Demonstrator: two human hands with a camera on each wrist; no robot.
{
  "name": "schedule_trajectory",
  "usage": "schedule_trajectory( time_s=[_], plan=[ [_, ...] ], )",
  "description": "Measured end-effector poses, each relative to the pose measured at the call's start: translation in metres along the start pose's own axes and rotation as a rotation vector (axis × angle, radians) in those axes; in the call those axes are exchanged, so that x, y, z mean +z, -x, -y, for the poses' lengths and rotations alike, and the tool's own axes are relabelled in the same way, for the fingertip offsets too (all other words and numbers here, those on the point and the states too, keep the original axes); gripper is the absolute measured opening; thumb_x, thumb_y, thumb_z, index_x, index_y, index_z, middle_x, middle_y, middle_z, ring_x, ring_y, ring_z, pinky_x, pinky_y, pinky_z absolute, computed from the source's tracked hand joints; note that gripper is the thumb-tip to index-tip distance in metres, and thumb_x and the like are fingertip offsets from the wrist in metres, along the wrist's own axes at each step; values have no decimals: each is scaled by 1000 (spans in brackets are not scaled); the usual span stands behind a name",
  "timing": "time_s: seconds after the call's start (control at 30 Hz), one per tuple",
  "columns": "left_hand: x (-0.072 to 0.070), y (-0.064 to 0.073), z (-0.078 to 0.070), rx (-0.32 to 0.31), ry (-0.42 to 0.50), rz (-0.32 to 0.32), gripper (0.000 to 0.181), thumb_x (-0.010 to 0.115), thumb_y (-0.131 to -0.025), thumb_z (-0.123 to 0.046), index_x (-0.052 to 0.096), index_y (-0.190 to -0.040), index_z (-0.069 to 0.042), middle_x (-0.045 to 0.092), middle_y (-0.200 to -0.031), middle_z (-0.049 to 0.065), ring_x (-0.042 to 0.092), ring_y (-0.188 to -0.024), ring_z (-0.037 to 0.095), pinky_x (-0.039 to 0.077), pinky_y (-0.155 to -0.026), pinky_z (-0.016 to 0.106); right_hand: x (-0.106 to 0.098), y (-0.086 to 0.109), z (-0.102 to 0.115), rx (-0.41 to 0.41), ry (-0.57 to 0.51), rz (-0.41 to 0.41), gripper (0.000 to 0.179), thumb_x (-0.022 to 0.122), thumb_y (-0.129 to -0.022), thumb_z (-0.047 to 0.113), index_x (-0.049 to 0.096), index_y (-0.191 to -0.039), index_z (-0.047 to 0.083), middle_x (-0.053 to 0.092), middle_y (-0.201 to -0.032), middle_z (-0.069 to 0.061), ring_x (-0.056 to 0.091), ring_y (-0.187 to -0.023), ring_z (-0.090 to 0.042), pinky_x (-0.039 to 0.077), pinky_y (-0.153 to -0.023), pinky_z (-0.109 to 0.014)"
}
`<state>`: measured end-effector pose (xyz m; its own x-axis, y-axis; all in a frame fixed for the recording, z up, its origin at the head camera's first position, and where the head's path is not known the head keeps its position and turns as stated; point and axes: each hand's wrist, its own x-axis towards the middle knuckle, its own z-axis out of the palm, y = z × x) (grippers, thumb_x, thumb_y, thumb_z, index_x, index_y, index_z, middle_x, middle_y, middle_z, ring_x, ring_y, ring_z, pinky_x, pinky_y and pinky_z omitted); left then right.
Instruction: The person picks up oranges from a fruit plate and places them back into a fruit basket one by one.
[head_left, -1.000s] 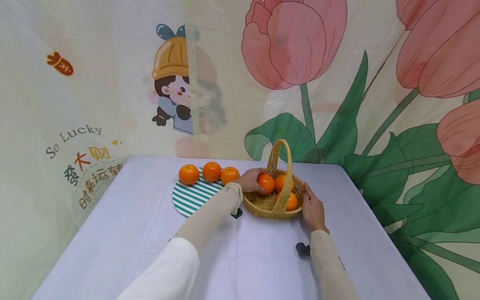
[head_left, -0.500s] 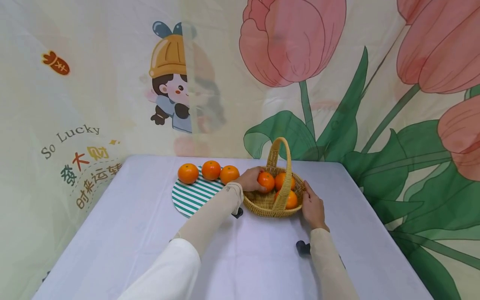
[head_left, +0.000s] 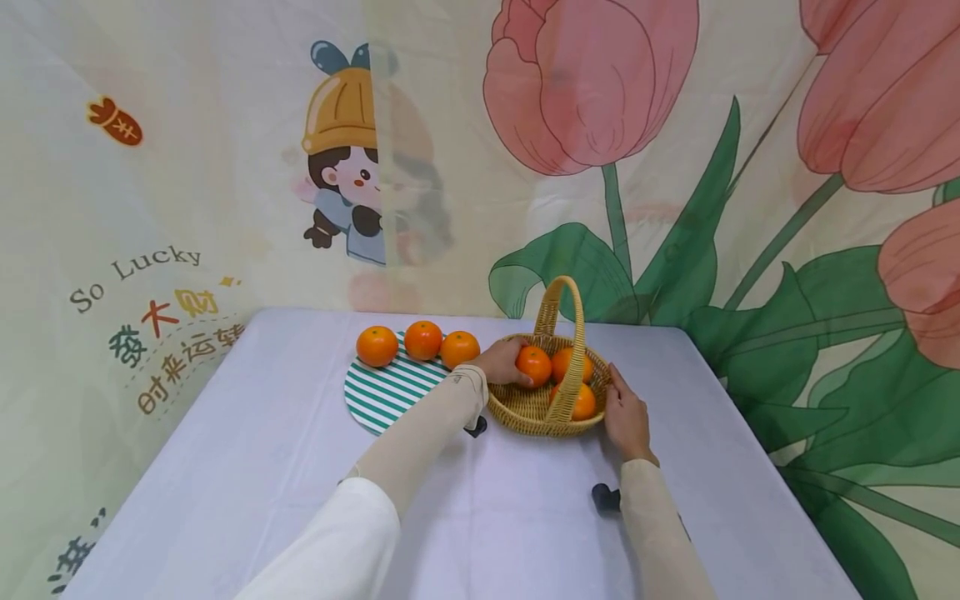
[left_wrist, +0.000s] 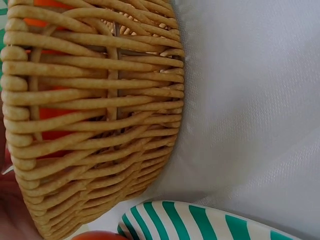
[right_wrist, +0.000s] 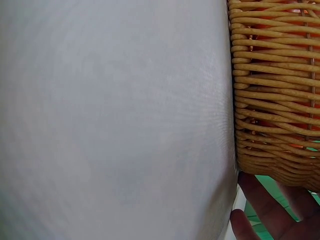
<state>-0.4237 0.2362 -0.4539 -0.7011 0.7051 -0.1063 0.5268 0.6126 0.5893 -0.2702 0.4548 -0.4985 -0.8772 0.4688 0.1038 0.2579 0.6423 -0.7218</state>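
My left hand (head_left: 501, 362) grips a mandarin orange (head_left: 534, 367) inside the wicker basket (head_left: 525, 423), at its left. Two other mandarin oranges, one at the back (head_left: 564, 363) and one at the front (head_left: 583, 403), lie in the basket, partly behind its tall arched handle (head_left: 573, 367). My right hand (head_left: 628, 421) rests against the basket's right side with its fingers fairly straight. In the right wrist view, fingers (right_wrist: 267, 207) touch the woven wall (right_wrist: 280, 100) from outside. The left wrist view shows mostly the basket's wall (left_wrist: 95, 110), with a little of my left hand (left_wrist: 17, 215) at the edge.
Left of the basket lies a round green-and-white striped mat (head_left: 390, 392). Three mandarin oranges (head_left: 377, 347) sit along its back part. A white cloth (head_left: 510, 517) covers the table, and a printed curtain (head_left: 450, 167) hangs behind it.
Both hands, the basket and the mandarin oranges keep nearly the same places. Only the head view shifts slightly.
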Motion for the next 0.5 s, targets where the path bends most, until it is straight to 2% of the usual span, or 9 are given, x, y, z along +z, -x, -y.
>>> schedule_trajectory(
  time_s=[0.2, 0.5],
  plan=[
    [-1, -2, -1, 9, 4, 2, 78, 78, -83, -33, 38, -144, -6, 52, -138, 9, 52, -121, 22, 42, -104, 37, -2, -1, 0, -1, 2, 2, 49, 20, -107, 34, 23, -155, 30, 28, -156, -6, 30, -142, -29, 24, -114, -50],
    [-6, 3, -1, 49, 59, -11, 79, 80, -83, -29, 38, -145, -6, 49, -141, 9, 49, -125, 23, 40, -106, 37, -2, 0, 1, -11, -10, 5, 49, 21, -106, 35, 24, -155, 28, 29, -156, -6, 27, -143, -29, 23, -114, -50]
  ],
)
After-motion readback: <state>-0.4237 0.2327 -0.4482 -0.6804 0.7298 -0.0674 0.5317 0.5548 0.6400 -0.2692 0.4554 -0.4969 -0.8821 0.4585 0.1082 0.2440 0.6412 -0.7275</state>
